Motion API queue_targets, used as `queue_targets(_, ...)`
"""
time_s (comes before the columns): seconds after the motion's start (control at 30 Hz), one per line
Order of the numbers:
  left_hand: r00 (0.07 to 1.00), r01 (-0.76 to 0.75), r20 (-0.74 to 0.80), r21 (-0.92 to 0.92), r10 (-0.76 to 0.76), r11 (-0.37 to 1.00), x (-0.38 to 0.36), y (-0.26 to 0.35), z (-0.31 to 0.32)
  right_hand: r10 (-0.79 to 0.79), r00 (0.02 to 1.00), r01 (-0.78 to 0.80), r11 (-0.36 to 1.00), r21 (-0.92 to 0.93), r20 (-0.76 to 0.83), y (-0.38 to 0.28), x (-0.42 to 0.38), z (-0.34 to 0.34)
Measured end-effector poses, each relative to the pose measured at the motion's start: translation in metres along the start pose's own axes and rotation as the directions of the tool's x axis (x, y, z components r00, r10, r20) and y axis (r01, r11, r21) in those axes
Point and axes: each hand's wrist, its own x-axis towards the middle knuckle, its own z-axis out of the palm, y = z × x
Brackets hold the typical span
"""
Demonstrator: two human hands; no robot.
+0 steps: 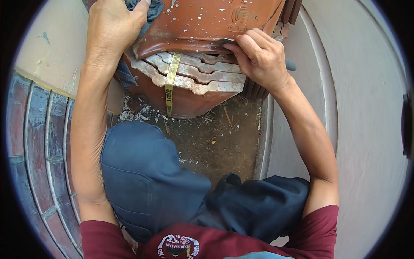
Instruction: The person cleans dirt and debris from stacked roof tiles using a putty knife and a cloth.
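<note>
In front of me stands a stack of terracotta roof tiles, with the top tile [194,21] dotted with white specks. A yellow printed strap [170,82] runs down over the whitish tile ends. My right hand [263,58] is closed around a scraper [224,42], its dark thin blade against the top tile near its front edge. A blue-grey rounded end sticks out behind that hand. At the upper left, my left hand [114,23] is closed on a bunched dark blue-grey cloth [152,11] by the tile's left edge. Its fingers are partly hidden.
A brick-patterned wall [39,129] with a pale upper part rises on my left. On the right is a pale grey wall [366,108]. My knees are close below the stack. The brown floor [211,138] has white flakes and debris on it.
</note>
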Motion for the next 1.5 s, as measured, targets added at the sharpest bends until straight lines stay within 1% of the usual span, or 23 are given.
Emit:
queue_targets(0.07, 1.000, -0.028, -0.005, -0.046, 0.027, 0.999, 0.000, -0.006, -0.001, -0.024, 0.999, 0.023, 0.999, -0.046, -0.023, -0.001, 0.000, 0.003)
queue_targets(0.1, 0.993, -0.119, -0.008, 0.146, 0.122, 0.982, -0.016, 0.022, 0.025, -0.039, 0.999, 0.039, 0.999, -0.034, -0.010, 0.000, -0.002, 0.004)
queue_targets(0.13, 0.976, -0.207, 0.009, 0.332, 0.216, 0.920, -0.026, 0.042, 0.040, -0.055, 0.998, 0.055, 0.998, -0.023, 0.003, 0.000, -0.004, 0.004)
queue_targets(0.23, 0.996, -0.080, -0.002, 0.446, 0.090, 0.891, -0.028, 0.059, 0.041, -0.060, 0.998, 0.060, 0.998, 0.001, 0.025, 0.001, 0.002, -0.001)
queue_targets(0.33, 0.973, -0.221, 0.005, 0.320, 0.232, 0.921, -0.025, 0.038, 0.039, -0.063, 0.998, 0.062, 0.998, -0.031, -0.014, 0.000, 0.003, 0.002)
queue_targets(0.37, 0.973, -0.219, 0.009, 0.325, 0.229, 0.920, -0.026, 0.033, 0.038, -0.068, 0.997, 0.066, 0.997, -0.049, -0.032, -0.001, 0.002, 0.004)
queue_targets(0.43, 0.974, -0.219, 0.016, 0.334, 0.227, 0.917, -0.025, 0.036, 0.038, -0.071, 0.997, 0.071, 0.997, 0.008, 0.009, 0.000, 0.002, 0.004)
queue_targets(0.53, 0.991, -0.124, 0.013, 0.437, 0.131, 0.891, -0.027, 0.053, 0.040, -0.061, 0.998, 0.060, 0.998, 0.030, 0.024, 0.003, 0.007, -0.001)
queue_targets(0.6, 0.972, -0.226, 0.027, 0.389, 0.234, 0.893, -0.028, 0.046, 0.040, -0.032, 0.999, 0.032, 0.999, -0.013, 0.039, 0.000, 0.010, -0.004)
queue_targets(0.63, 0.960, -0.271, 0.030, 0.364, 0.279, 0.891, -0.029, 0.042, 0.040, -0.032, 0.999, 0.032, 0.999, 0.007, 0.028, -0.001, 0.010, -0.002)
queue_targets(0.7, 0.968, -0.243, 0.028, 0.363, 0.251, 0.900, -0.026, 0.035, 0.037, -0.029, 1.000, 0.028, 0.999, 0.042, 0.009, -0.001, 0.006, 0.001)
queue_targets(0.8, 0.961, -0.273, 0.073, 0.377, 0.265, 0.885, -0.026, 0.040, 0.036, -0.016, 0.996, 0.007, 0.995, 0.104, 0.092, 0.001, 0.009, -0.004)
queue_targets(0.83, 0.956, -0.292, 0.093, 0.387, 0.278, 0.875, -0.026, 0.042, 0.035, -0.006, 0.997, 0.000, 0.997, 0.081, 0.078, 0.003, 0.010, -0.005)
queue_targets(0.93, 0.949, -0.297, 0.026, 0.413, 0.315, 0.861, -0.029, 0.037, 0.039, 0.004, 0.999, -0.005, 1.000, 0.028, 0.032, 0.002, 0.008, -0.004)
queue_targets(1.03, 0.984, -0.175, 0.029, 0.399, 0.178, 0.900, -0.026, 0.045, 0.038, -0.036, 0.998, 0.034, 0.999, 0.033, 0.058, -0.006, 0.008, 0.005)
queue_targets(1.13, 0.987, -0.145, 0.016, 0.489, 0.157, 0.860, -0.026, 0.044, 0.036, 0.014, 0.989, -0.040, 0.984, 0.174, 0.151, 0.002, 0.017, -0.003)
queue_targets(1.17, 0.983, -0.182, 0.034, 0.297, 0.180, 0.937, -0.019, 0.025, 0.028, 0.026, 0.981, -0.069, 0.972, 0.223, 0.191, 0.007, 0.019, -0.006)
queue_targets(1.2, 0.978, -0.209, 0.045, 0.093, 0.206, 0.973, -0.005, -0.007, 0.017, 0.041, 0.971, -0.090, 0.975, 0.205, 0.234, 0.013, 0.018, -0.008)
queue_targets(1.27, 0.989, -0.137, 0.039, -0.132, 0.143, 0.982, 0.004, -0.020, 0.006, 0.082, 0.987, -0.107, 0.976, 0.188, 0.140, 0.010, 0.014, -0.002)
queue_targets(1.3, 0.998, -0.049, 0.029, -0.153, 0.054, 0.987, 0.006, -0.011, 0.001, 0.101, 0.990, -0.117, 0.977, 0.180, 0.093, 0.008, 0.011, -0.001)
queue_targets(1.37, 1.000, -0.019, 0.021, -0.004, 0.019, 1.000, -0.004, 0.014, 0.007, 0.112, 0.991, -0.122, 0.982, 0.142, 0.078, -0.008, 0.010, 0.003)
queue_targets(1.43, 0.990, -0.143, 0.055, 0.337, 0.132, 0.931, -0.027, 0.054, 0.039, 0.114, 0.976, -0.146, 0.976, 0.164, 0.185, -0.004, 0.013, -0.001)
queue_targets(1.5, 1.000, -0.020, 0.013, 0.021, 0.020, 1.000, -0.006, 0.016, 0.015, 0.066, 0.981, -0.092, 0.986, 0.138, 0.181, 0.007, 0.019, -0.010)
